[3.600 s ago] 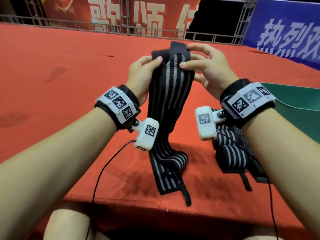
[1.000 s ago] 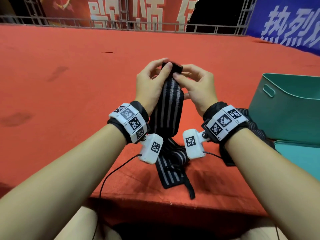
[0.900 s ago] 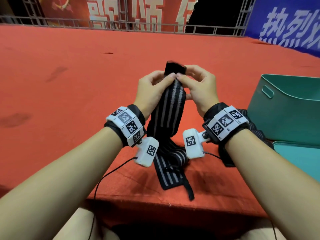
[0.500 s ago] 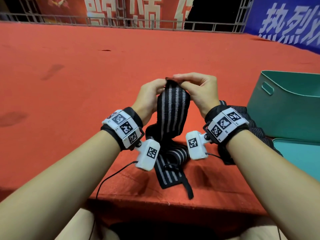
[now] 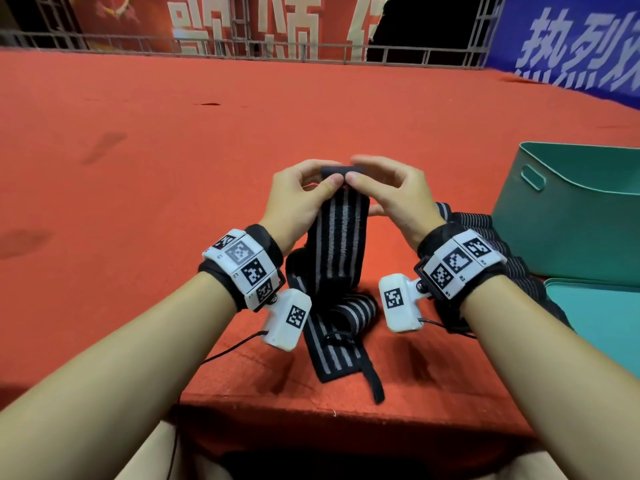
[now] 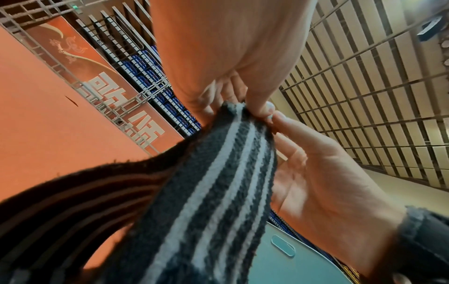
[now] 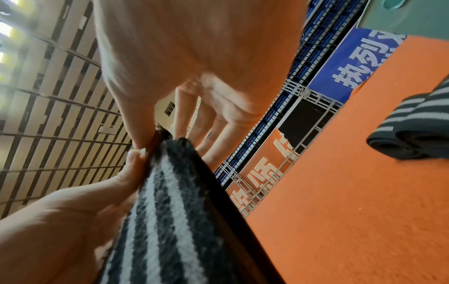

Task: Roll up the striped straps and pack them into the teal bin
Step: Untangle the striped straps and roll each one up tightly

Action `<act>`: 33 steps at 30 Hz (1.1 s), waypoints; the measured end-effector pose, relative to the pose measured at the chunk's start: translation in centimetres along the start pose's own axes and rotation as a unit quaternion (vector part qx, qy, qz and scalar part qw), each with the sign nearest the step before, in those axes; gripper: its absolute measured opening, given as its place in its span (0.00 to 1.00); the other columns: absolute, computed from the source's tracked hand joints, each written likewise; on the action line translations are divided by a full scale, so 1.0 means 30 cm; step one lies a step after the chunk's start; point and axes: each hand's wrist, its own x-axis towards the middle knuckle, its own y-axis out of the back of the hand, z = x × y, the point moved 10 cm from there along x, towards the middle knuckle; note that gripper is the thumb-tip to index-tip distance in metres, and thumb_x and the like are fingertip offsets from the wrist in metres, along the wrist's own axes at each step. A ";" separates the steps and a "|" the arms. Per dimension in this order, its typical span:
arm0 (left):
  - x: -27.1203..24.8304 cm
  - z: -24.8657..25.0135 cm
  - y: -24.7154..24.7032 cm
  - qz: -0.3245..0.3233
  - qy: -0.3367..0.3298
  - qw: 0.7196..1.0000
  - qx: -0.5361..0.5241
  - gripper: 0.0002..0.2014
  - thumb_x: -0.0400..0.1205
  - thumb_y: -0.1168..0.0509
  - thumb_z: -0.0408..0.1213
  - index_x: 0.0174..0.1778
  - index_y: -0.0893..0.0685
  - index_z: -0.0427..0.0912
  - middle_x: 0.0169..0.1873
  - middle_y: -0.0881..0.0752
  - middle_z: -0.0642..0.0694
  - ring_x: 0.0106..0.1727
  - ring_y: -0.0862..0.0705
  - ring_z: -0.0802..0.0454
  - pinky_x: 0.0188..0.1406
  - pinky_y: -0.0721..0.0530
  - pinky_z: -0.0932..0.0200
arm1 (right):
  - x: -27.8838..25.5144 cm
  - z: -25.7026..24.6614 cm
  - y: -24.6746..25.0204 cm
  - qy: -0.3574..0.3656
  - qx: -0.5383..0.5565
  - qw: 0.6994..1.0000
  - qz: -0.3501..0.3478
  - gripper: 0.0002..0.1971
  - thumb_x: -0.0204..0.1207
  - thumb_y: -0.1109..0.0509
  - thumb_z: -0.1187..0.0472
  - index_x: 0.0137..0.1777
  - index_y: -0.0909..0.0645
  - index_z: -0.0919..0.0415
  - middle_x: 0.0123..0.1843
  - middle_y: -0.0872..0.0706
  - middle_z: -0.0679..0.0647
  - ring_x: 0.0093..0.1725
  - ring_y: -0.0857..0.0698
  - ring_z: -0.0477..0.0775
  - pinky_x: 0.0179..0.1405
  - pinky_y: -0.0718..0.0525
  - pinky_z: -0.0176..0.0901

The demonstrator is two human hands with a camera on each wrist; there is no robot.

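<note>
Head view: we see left hand (image 5: 301,199) and right hand (image 5: 388,195) both pinching the top end of the striped strap (image 5: 337,244), its tail slack on the red worktop (image 5: 138,202). Roll barely started; it may slip loose or wind crooked. Teal bin (image 5: 568,216) at 3 o'clock, contents hidden.

Left wrist: thumb tips pressed on the strap edge.

Right wrist: same pinch; spare strap (image 7: 413,132) at 2 o'clock, unrolled.

Red table (image 5: 138,202) (straps (image 5: 337,327), bin (image 5: 568,216))
</note>
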 end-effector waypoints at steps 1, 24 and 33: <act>-0.002 0.004 0.003 0.004 -0.003 1.000 0.007 0.08 0.84 0.29 0.30 0.58 0.10 0.41 0.49 0.08 0.49 0.52 0.12 0.59 0.62 0.14 0.55 | -0.003 0.004 -0.001 -0.001 -0.008 1.000 -0.006 0.12 0.81 0.23 0.64 0.64 0.11 0.61 0.55 0.06 0.54 0.55 0.08 0.48 0.43 0.08 0.48; -0.023 -0.257 -0.209 -0.056 0.243 0.953 -0.175 0.14 0.82 0.26 0.30 0.64 0.13 0.40 0.55 0.08 0.39 0.52 0.08 0.45 0.55 0.12 0.50 | -0.027 0.179 0.170 0.101 -0.035 0.992 0.059 0.15 0.69 0.19 0.76 0.49 0.07 0.56 0.58 0.07 0.57 0.62 0.10 0.50 0.59 0.13 0.41; 0.006 -0.234 -0.166 -0.043 0.148 0.975 -0.158 0.26 0.80 0.27 0.21 0.73 0.21 0.41 0.56 0.09 0.38 0.56 0.09 0.45 0.54 0.09 0.50 | -0.026 0.256 0.110 -0.047 0.063 0.997 -0.009 0.24 0.78 0.24 0.73 0.74 0.20 0.62 0.63 0.09 0.59 0.64 0.09 0.55 0.61 0.09 0.53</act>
